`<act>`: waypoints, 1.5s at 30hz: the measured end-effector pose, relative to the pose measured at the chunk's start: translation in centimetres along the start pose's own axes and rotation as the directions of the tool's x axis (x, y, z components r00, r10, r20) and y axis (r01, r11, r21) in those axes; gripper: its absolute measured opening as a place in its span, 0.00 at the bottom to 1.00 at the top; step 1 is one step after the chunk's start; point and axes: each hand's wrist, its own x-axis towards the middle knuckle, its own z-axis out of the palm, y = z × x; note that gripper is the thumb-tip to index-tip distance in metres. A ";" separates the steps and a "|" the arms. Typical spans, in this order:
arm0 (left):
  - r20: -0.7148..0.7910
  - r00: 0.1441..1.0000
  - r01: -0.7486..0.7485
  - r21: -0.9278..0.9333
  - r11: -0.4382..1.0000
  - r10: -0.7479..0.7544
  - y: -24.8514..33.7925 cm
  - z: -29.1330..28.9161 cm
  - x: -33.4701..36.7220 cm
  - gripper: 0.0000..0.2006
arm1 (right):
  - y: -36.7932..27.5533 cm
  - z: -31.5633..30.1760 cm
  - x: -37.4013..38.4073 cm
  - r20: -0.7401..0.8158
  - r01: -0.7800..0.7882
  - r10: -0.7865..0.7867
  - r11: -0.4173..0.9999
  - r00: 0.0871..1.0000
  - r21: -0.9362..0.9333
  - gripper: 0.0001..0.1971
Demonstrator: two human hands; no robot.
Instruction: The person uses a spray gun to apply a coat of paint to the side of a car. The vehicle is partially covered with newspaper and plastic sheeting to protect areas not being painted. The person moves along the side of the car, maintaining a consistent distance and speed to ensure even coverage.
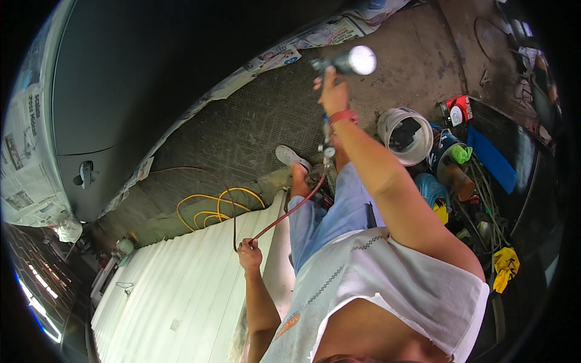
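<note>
My right hand [334, 97] is stretched out ahead, its fingers wrapped round the handle of a spray gun [339, 63]. The gun has a dark cup with a round, bright white end [362, 60]. Below its handle hangs a small gauge fitting [327, 150], joined to a reddish air hose [295, 207]. Lower down, my left hand [249, 254] is closed on this hose, which bends there and runs off to the far left. Ahead and left stands a dark grey car door [121, 103] with a door handle [86, 174]; the gun is apart from it.
Newspaper [27, 145] masks the car's edges. A yellow hose [221, 215] lies coiled by white corrugated sheeting [187, 284] at left. To my right stand a white bucket [413, 150], a red can [458, 110], a blue panel [491, 158] and a yellow cloth [506, 268].
</note>
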 end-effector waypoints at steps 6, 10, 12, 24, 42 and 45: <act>0.103 0.993 -0.071 0.088 0.994 0.062 -4.5 2.1 1.6 0.11 | -0.1 6.0 -15.1 0.341 0.385 -0.307 0.903 0.889 -0.191 0.25; 0.200 0.977 -0.069 -0.022 0.997 0.072 -7.3 6.1 4.7 0.11 | -5.5 5.9 -23.2 0.434 0.648 -0.545 0.750 0.717 -0.130 0.27; 0.293 0.943 -0.134 -0.104 0.986 0.159 -7.8 7.3 7.5 0.12 | -8.2 5.1 -26.0 0.412 0.700 -0.596 0.696 0.689 -0.162 0.28; 0.630 0.473 -0.462 -0.417 0.782 0.616 3.2 -3.9 12.2 0.26 | -17.8 0.4 -33.1 -0.101 0.530 -0.567 0.808 0.817 -0.257 0.42; 0.238 0.390 -0.062 -0.957 0.283 0.890 37.6 -19.9 4.5 0.14 | -24.0 -5.6 -24.7 -0.127 0.492 -0.483 0.869 0.866 0.050 0.39; 0.272 0.389 -0.005 -0.955 0.297 0.880 41.9 -20.3 1.9 0.14 | -26.4 -9.5 -23.4 -0.077 0.436 -0.429 0.883 0.900 0.175 0.40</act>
